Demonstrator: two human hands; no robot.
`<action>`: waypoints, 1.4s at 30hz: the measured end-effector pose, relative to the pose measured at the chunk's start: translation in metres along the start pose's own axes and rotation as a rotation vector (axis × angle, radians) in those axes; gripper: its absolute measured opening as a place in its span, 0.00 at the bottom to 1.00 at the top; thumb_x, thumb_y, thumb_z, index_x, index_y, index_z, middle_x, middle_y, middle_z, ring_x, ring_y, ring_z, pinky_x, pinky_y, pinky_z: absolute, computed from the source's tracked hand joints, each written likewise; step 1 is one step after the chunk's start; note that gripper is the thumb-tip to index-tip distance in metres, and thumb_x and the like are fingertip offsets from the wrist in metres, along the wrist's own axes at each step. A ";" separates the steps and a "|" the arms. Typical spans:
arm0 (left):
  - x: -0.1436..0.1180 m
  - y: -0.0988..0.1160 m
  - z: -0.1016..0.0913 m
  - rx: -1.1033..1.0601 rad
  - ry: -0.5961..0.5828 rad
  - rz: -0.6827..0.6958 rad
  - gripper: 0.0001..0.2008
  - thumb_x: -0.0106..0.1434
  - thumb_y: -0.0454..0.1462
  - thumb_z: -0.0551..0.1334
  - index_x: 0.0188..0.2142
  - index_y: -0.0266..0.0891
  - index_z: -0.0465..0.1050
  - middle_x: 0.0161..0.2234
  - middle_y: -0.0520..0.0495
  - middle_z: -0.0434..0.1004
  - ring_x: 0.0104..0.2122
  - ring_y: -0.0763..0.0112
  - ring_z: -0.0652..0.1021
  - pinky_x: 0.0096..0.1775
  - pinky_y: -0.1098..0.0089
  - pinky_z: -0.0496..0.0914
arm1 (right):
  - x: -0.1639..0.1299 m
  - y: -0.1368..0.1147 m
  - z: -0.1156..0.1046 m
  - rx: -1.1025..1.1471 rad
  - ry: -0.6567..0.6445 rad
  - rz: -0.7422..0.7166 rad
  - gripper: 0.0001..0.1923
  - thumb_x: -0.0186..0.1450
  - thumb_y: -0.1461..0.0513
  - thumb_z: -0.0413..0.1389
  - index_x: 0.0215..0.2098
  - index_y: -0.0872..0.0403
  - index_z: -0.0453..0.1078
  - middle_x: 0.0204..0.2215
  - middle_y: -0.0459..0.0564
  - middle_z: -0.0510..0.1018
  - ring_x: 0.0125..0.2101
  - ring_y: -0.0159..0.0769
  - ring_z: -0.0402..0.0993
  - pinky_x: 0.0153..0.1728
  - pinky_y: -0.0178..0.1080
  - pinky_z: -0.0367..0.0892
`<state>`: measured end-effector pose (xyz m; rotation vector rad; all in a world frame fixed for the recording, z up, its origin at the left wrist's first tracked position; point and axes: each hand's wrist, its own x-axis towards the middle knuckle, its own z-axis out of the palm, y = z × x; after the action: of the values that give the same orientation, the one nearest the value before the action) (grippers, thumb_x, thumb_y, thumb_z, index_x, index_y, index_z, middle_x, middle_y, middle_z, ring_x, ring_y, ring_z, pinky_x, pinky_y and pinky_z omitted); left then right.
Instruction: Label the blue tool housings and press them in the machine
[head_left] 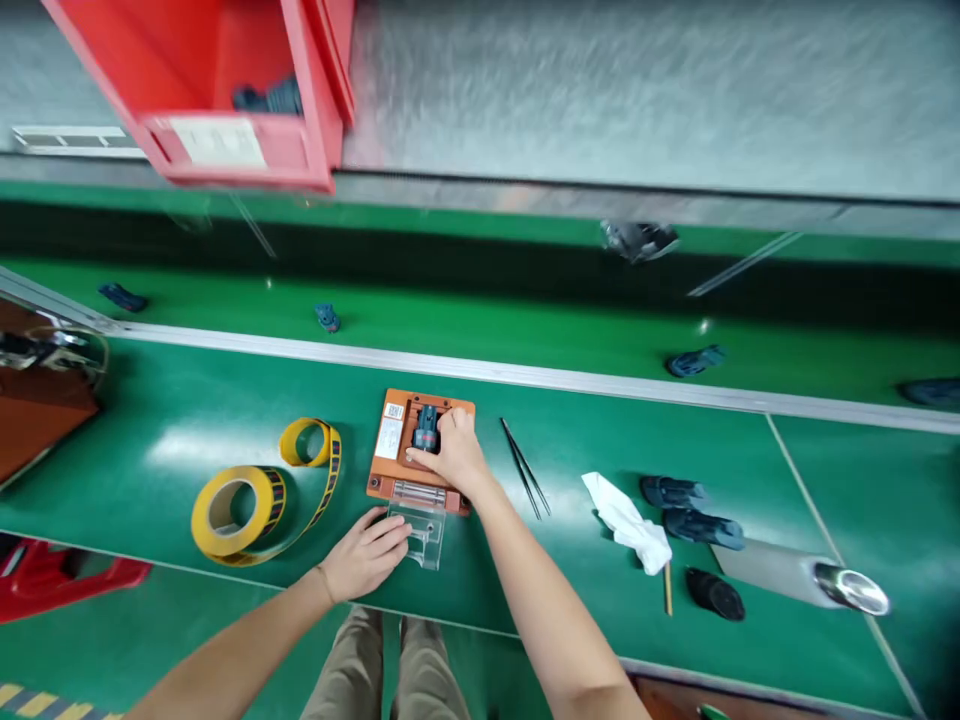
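An orange fixture (390, 468) lies on the green bench, with white labels on its left side. In its recess sits a small dark blue-green plastic part (426, 428), shaped like a tool battery. My right hand (459, 455) closes on this part from the right, thumb at its lower end and fingers along its side. A clear hinged lid (429, 545) is folded down toward me from the fixture's front edge. My left hand (367, 557) rests with outstretched fingers on the left side of that lid, holding nothing.
Left of the fixture are a yellow label roll (217, 515) and its unwound strip (330, 470). Black tweezers (525, 468), a white cloth (626, 520), several dark parts (701, 527) and a metal cup (851, 588) lie right. Behind runs a green belt (487, 335) beneath a red bin (225, 150).
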<state>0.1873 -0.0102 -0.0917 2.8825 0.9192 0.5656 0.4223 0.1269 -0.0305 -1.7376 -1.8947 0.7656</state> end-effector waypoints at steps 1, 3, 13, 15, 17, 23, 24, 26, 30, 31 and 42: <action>0.001 0.000 0.001 0.027 -0.001 -0.002 0.12 0.63 0.33 0.63 0.45 0.44 0.79 0.48 0.46 0.82 0.54 0.64 0.78 0.64 0.56 0.65 | 0.001 -0.009 -0.003 -0.034 0.011 -0.016 0.28 0.50 0.48 0.69 0.40 0.57 0.69 0.42 0.58 0.69 0.48 0.54 0.66 0.52 0.55 0.67; 0.002 0.000 0.001 0.072 0.008 0.002 0.11 0.62 0.35 0.62 0.44 0.45 0.79 0.48 0.47 0.82 0.53 0.64 0.78 0.63 0.56 0.66 | -0.005 -0.027 -0.016 -0.023 0.053 0.006 0.24 0.53 0.51 0.67 0.39 0.55 0.67 0.40 0.57 0.71 0.46 0.52 0.69 0.49 0.52 0.69; 0.048 0.077 -0.065 -0.315 0.265 -0.523 0.22 0.62 0.28 0.50 0.51 0.43 0.74 0.47 0.39 0.82 0.48 0.53 0.81 0.48 0.41 0.74 | -0.175 -0.081 -0.103 0.573 0.103 0.174 0.17 0.56 0.59 0.62 0.37 0.48 0.57 0.26 0.41 0.78 0.25 0.35 0.75 0.25 0.35 0.66; 0.087 0.096 -0.109 -0.626 0.253 -0.656 0.17 0.68 0.36 0.50 0.50 0.40 0.73 0.45 0.37 0.82 0.44 0.55 0.83 0.43 0.49 0.77 | -0.207 -0.087 -0.122 0.533 0.146 0.187 0.16 0.57 0.58 0.62 0.38 0.48 0.59 0.28 0.42 0.78 0.27 0.36 0.76 0.28 0.37 0.69; 0.134 0.111 -0.153 -1.001 0.142 -0.748 0.19 0.71 0.44 0.52 0.55 0.38 0.70 0.51 0.34 0.79 0.47 0.58 0.82 0.45 0.54 0.77 | -0.233 -0.093 -0.144 0.465 0.201 0.154 0.17 0.57 0.56 0.63 0.41 0.49 0.62 0.31 0.45 0.79 0.31 0.38 0.77 0.34 0.40 0.72; 0.235 0.146 -0.220 -1.531 -0.237 -0.532 0.24 0.58 0.46 0.70 0.51 0.36 0.76 0.49 0.36 0.81 0.47 0.58 0.80 0.48 0.61 0.75 | -0.281 -0.103 -0.198 0.325 0.415 0.011 0.25 0.59 0.54 0.64 0.52 0.51 0.66 0.48 0.56 0.77 0.46 0.44 0.77 0.49 0.47 0.72; 0.239 0.153 -0.225 -1.546 -0.235 -0.512 0.23 0.58 0.45 0.70 0.50 0.36 0.77 0.49 0.37 0.81 0.46 0.59 0.81 0.47 0.62 0.75 | -0.288 -0.106 -0.204 0.352 0.440 0.037 0.26 0.58 0.54 0.64 0.53 0.51 0.66 0.49 0.56 0.77 0.46 0.44 0.76 0.49 0.47 0.72; 0.243 0.166 -0.232 -1.573 -0.200 -0.475 0.21 0.58 0.44 0.71 0.48 0.37 0.78 0.49 0.38 0.81 0.45 0.59 0.81 0.46 0.64 0.75 | -0.299 -0.111 -0.211 0.454 0.455 0.095 0.29 0.57 0.53 0.66 0.54 0.51 0.64 0.48 0.55 0.77 0.44 0.43 0.77 0.47 0.46 0.73; 0.245 0.184 -0.239 -1.617 -0.154 -0.375 0.17 0.58 0.42 0.70 0.46 0.37 0.79 0.48 0.39 0.81 0.44 0.60 0.81 0.47 0.64 0.75 | -0.309 -0.120 -0.214 0.683 0.445 0.202 0.20 0.65 0.51 0.57 0.49 0.52 0.65 0.38 0.49 0.79 0.33 0.34 0.76 0.36 0.39 0.72; 0.246 0.187 -0.240 -1.625 -0.162 -0.349 0.17 0.58 0.42 0.70 0.45 0.37 0.79 0.48 0.40 0.82 0.44 0.60 0.82 0.47 0.64 0.75 | -0.310 -0.122 -0.213 0.726 0.441 0.230 0.17 0.67 0.50 0.55 0.47 0.52 0.66 0.34 0.46 0.78 0.28 0.32 0.75 0.33 0.37 0.71; 0.244 0.157 -0.250 -1.822 -0.335 -0.227 0.18 0.57 0.41 0.71 0.46 0.38 0.80 0.46 0.39 0.82 0.41 0.60 0.82 0.44 0.63 0.75 | -0.295 -0.171 -0.199 0.929 0.570 0.257 0.19 0.70 0.45 0.49 0.34 0.51 0.63 0.21 0.40 0.64 0.19 0.26 0.56 0.19 0.33 0.51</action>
<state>0.3662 -0.0124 0.2470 1.1301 0.2576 0.4378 0.4570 -0.1561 0.2427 -1.3628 -0.7397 0.9089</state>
